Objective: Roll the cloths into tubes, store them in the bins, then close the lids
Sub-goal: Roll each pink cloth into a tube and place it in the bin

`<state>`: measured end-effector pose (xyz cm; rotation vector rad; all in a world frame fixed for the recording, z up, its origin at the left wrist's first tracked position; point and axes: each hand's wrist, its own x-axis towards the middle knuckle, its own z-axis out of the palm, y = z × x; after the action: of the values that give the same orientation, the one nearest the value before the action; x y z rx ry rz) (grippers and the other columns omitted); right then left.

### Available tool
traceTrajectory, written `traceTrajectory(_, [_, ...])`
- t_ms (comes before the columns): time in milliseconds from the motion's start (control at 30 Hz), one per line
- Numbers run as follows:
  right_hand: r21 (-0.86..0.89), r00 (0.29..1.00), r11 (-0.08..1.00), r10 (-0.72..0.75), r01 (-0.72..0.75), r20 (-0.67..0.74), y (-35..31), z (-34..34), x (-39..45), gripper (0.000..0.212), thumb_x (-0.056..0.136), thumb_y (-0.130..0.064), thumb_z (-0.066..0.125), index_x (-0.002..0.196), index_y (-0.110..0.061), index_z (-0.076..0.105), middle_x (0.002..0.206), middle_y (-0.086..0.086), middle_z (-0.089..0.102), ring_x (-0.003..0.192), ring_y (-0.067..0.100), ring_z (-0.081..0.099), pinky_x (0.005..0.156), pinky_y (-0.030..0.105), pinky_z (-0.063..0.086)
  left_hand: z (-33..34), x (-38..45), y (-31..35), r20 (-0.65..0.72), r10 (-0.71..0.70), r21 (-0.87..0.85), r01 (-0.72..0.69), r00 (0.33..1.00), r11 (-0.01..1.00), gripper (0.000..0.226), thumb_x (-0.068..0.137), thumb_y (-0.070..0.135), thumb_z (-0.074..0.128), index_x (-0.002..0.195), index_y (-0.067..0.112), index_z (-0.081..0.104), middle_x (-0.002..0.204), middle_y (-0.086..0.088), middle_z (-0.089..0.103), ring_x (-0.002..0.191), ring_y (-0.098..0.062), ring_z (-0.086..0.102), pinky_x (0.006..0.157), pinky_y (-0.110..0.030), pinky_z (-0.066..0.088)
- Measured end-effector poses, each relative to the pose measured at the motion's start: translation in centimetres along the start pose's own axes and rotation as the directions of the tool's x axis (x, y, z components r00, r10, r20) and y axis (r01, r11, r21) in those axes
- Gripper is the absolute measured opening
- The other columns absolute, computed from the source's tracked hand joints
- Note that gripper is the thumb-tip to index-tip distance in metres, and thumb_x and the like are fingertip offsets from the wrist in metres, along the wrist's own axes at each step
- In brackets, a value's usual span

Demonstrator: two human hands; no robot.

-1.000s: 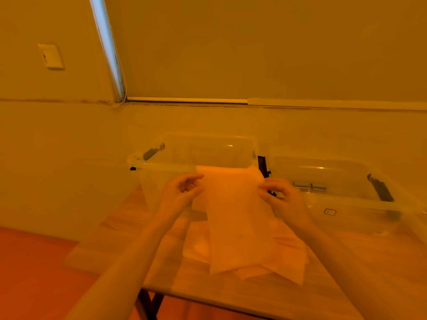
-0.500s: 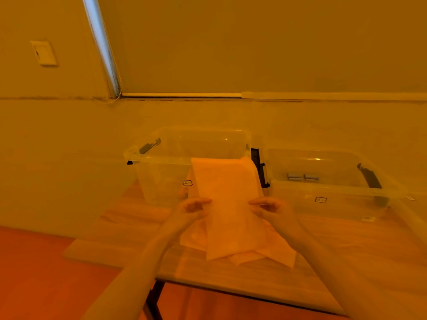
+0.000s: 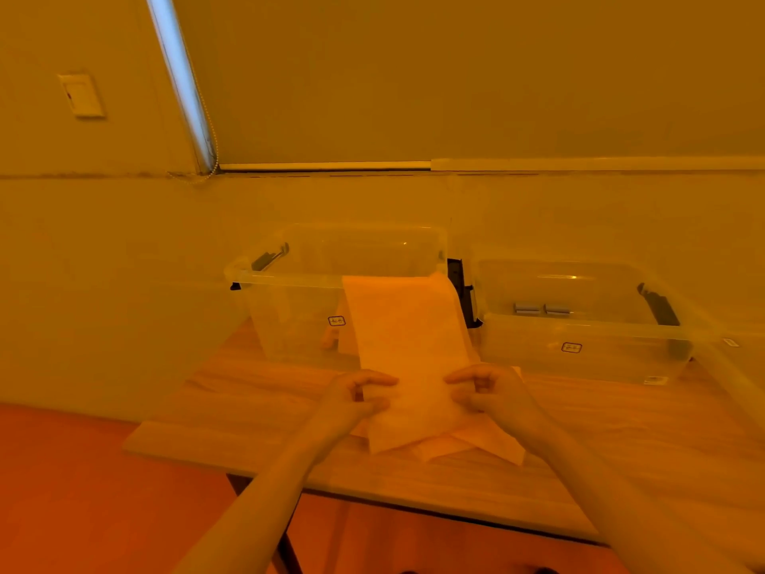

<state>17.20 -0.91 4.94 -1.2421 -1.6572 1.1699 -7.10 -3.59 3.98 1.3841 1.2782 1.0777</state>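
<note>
Wooden surface (image 3: 256, 412) under amber light: two lidless clear bins (image 3: 289, 308) at back. Both hands, left (image 3: 352, 397) and right (image 3: 488, 391), pinch the cloth's (image 3: 405, 337) side edges, its top draped against the left bin. Risk: uneven pull skews the roll.

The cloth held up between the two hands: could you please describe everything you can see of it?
The cloth is a thin, pale, soft-looking sheet, held as a long upright strip in front of the left clear bin. The left hand and right hand pinch its side edges low down. Its lower end drapes onto more cloth lying on the wooden table. It is not rolled yet.
</note>
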Motion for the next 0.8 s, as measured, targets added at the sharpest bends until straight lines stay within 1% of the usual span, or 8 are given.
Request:
traceTrajectory(133, [0.025, 0.999, 0.999, -0.019, 0.02, -0.032, -0.7, 0.2, 0.1, 0.025, 0.085, -0.005, 0.067, 0.097, -0.026, 0.07, 0.118, -0.006, 0.062, 0.108, 0.011, 0.059, 0.082, 0.025, 0.055, 0.0, -0.7, 1.2, -0.072, 0.052, 0.047, -0.049, 0.996, 0.998, 0.029, 0.085, 0.003, 0.066, 0.097, 0.029, 0.068, 0.116, 0.009, 0.059, 0.102, -0.01, 0.059, 0.077, -0.025, 0.056])
traceTrajectory(233, [0.072, 0.998, 0.997, -0.032, 0.036, -0.055, -1.9, 0.1, 0.1, 0.021, 0.084, -0.008, 0.068, 0.097, -0.024, 0.07, 0.118, -0.004, 0.062, 0.108, 0.013, 0.058, 0.082, 0.027, 0.054, -0.6, -0.7, 2.6, -0.115, 0.101, 0.1, -0.09, 0.988, 0.991, 0.026, 0.084, 0.01, 0.068, 0.098, 0.032, 0.069, 0.12, 0.008, 0.057, 0.108, -0.015, 0.058, 0.085, -0.034, 0.056])
traceTrajectory(300, [0.088, 0.995, 0.994, -0.059, 0.066, -0.074, -3.1, -0.2, 0.1, 0.018, 0.084, -0.009, 0.069, 0.096, -0.022, 0.07, 0.114, -0.002, 0.063, 0.104, 0.013, 0.06, 0.075, 0.023, 0.053, -1.1, -0.5, 3.8, -0.139, 0.172, 0.167, -0.148, 0.975, 0.975, 0.024, 0.083, 0.015, 0.07, 0.095, 0.037, 0.07, 0.118, 0.009, 0.06, 0.114, -0.019, 0.055, 0.093, -0.039, 0.052])
traceTrajectory(400, [0.098, 0.982, 0.986, -0.118, 0.133, -0.147, -5.2, -0.7, 0.1, 0.015, 0.084, -0.007, 0.068, 0.094, -0.018, 0.07, 0.106, -0.002, 0.065, 0.096, 0.013, 0.062, 0.065, 0.017, 0.053, -1.5, -0.6, 6.6, -0.139, 0.278, 0.232, -0.242, 0.951, 0.942, 0.021, 0.084, 0.011, 0.069, 0.095, 0.029, 0.068, 0.102, 0.011, 0.063, 0.098, -0.013, 0.06, 0.082, -0.024, 0.054])
traceTrajectory(467, [0.1, 0.968, 0.979, -0.154, 0.176, -0.198, -6.7, -1.2, 0.3, 0.014, 0.084, -0.007, 0.069, 0.093, -0.018, 0.07, 0.102, -0.001, 0.067, 0.091, 0.012, 0.064, 0.063, 0.016, 0.054, -1.7, -0.5, 8.7, -0.136, 0.34, 0.267, -0.296, 0.931, 0.917, 0.02, 0.084, 0.012, 0.069, 0.096, 0.028, 0.067, 0.098, 0.009, 0.065, 0.091, -0.013, 0.063, 0.077, -0.025, 0.054])
traceTrajectory(567, [0.108, 0.95, 0.967, -0.2, 0.231, -0.241, -9.1, -2.1, 0.7, 0.014, 0.082, -0.008, 0.07, 0.089, -0.021, 0.07, 0.098, 0.0, 0.069, 0.086, 0.014, 0.066, 0.067, 0.023, 0.056, -2.0, -0.3, 11.5, -0.156, 0.399, 0.287, -0.345, 0.904, 0.894, 0.02, 0.083, 0.011, 0.07, 0.094, 0.028, 0.067, 0.094, 0.006, 0.065, 0.086, -0.015, 0.064, 0.075, -0.027, 0.055])
traceTrajectory(700, [0.113, 0.913, 0.933, -0.302, 0.342, -0.273, -12.6, -3.2, 1.2, 0.017, 0.08, -0.006, 0.073, 0.082, -0.023, 0.071, 0.084, -0.005, 0.071, 0.072, 0.004, 0.067, 0.059, 0.016, 0.052, -2.6, 0.3, 15.4, -0.167, 0.437, 0.273, -0.385, 0.884, 0.882, 0.019, 0.084, 0.012, 0.068, 0.094, 0.028, 0.066, 0.092, 0.011, 0.065, 0.076, 0.002, 0.063, 0.07, -0.014, 0.054])
traceTrajectory(800, [0.089, 0.879, 0.906, -0.371, 0.413, -0.299, -15.3, -4.1, 1.6, 0.018, 0.08, -0.006, 0.074, 0.081, -0.024, 0.072, 0.073, -0.011, 0.072, 0.066, 0.002, 0.066, 0.058, 0.017, 0.053, -3.1, 0.7, 17.9, -0.189, 0.478, 0.243, -0.431, 0.858, 0.869, 0.023, 0.085, 0.009, 0.067, 0.095, 0.029, 0.066, 0.095, 0.013, 0.065, 0.078, 0.008, 0.063, 0.072, -0.015, 0.055])
